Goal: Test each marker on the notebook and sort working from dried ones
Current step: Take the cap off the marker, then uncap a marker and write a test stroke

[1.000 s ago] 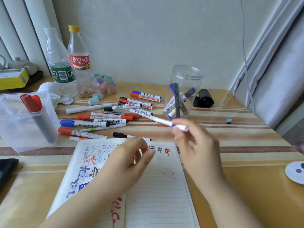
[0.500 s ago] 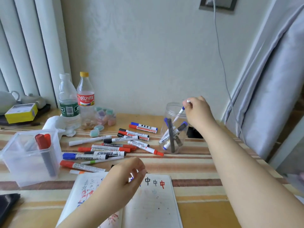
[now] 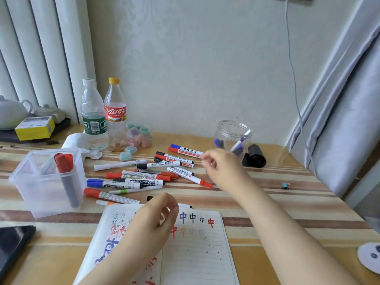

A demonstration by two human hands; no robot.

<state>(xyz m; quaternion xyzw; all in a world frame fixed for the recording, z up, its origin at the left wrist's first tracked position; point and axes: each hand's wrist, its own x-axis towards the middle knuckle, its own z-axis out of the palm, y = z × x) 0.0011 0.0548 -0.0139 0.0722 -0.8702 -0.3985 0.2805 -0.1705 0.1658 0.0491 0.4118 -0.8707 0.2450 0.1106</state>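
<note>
An open lined notebook (image 3: 195,249) with test characters in blue, black and red lies at the near table edge. My left hand (image 3: 156,219) hovers over its left page, fingers loosely curled, holding nothing. Several markers (image 3: 144,177) lie scattered beyond the notebook. My right hand (image 3: 218,163) is above the right end of that pile, loosely curled and empty. Behind it stands a round clear jar (image 3: 232,128) with several markers; a white blue-tipped marker (image 3: 242,138) leans at its rim. A square clear tub (image 3: 41,188) at left holds red-capped markers.
Two plastic bottles (image 3: 102,114) and small pastel erasers (image 3: 139,134) stand at the back. A black cylinder (image 3: 256,156) lies right of the jar. A grey curtain (image 3: 339,120) hangs at right. A dark flat item (image 3: 12,243) sits near left.
My right hand carried the white blue-tipped marker to the round jar, let it go there, and has drawn back over the marker pile. My left hand stayed above the notebook.
</note>
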